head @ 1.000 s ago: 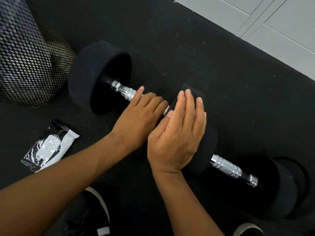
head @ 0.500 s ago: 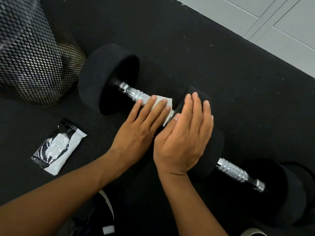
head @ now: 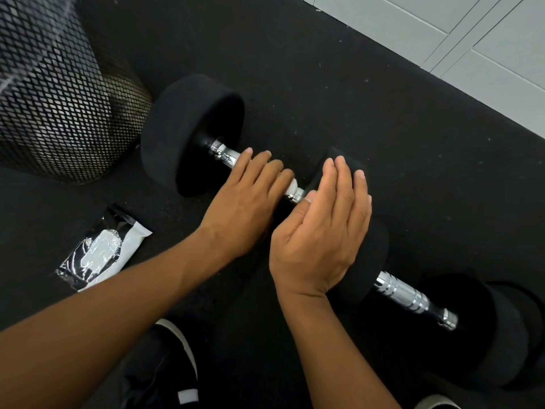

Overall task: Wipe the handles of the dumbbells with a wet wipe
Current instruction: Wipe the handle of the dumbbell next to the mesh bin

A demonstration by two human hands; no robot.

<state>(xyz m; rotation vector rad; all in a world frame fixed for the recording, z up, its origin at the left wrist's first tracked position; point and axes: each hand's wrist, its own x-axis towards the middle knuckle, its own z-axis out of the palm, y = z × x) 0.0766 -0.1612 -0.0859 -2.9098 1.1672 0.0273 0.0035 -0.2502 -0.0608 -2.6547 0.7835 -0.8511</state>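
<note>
Two black dumbbells lie end to end on the dark floor mat. On the far dumbbell [head: 191, 131], my left hand [head: 244, 202] is curled over the chrome handle [head: 225, 154] and presses a white wet wipe [head: 290, 185] against it; only a small corner of the wipe shows past my fingers. My right hand [head: 321, 231] rests flat, fingers together, on that dumbbell's near weight head [head: 374, 249]. The second dumbbell's chrome handle [head: 410, 299] lies bare at the lower right.
A torn black-and-white wipe packet [head: 100, 249] lies on the mat to the left. A black mesh bin [head: 53, 93] stands at the upper left. Pale floor tiles [head: 457, 33] border the mat at the upper right. My shoe [head: 165, 367] shows at the bottom.
My left hand has slid along the handle toward the far weight head and curled over it, covering most of the wipe. My right hand stays on the weight head.
</note>
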